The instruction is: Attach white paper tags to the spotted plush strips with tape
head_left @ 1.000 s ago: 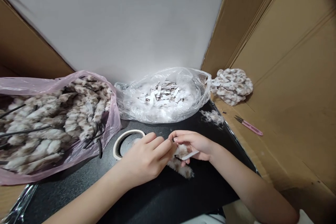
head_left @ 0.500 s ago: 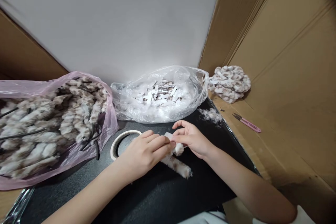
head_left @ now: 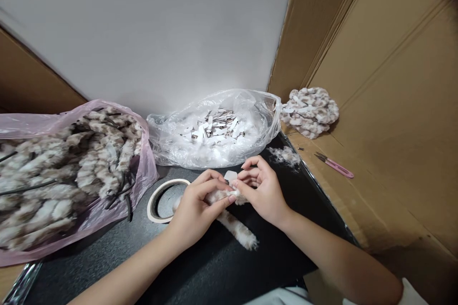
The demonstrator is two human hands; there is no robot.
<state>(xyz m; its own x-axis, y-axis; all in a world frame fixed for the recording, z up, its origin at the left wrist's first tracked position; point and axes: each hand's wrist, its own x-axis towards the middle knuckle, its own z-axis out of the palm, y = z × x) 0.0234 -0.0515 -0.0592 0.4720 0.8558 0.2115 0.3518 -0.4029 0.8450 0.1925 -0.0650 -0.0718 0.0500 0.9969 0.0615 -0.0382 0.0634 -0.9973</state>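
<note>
Over the black tabletop, my left hand [head_left: 195,207] pinches a white-and-brown furry strip [head_left: 236,228] between thumb and fingers. One end of the strip hangs down toward the front right. My right hand [head_left: 263,193] closes its thumb and index finger at the same furry piece, beside a small white plastic-looking tab [head_left: 231,176]. The tab stands up between the fingertips of both hands. Exactly where the tab joins the fur is hidden by my fingers. A roll of cream tape [head_left: 152,207] lies flat just left of my left hand.
At left, a pink plastic bag [head_left: 152,167] holds furry strips with dark cords. Behind my hands lies a clear bag [head_left: 171,152] of white-tabbed metal pieces. To the right are a furry bundle [head_left: 311,112], loose fluff [head_left: 285,156] and pink-handled snips [head_left: 336,167] beside cardboard walls [head_left: 400,81].
My left hand has turned and its fingers have spread a little, showing more of the furry strip and the white tab. The view has shifted slightly.
</note>
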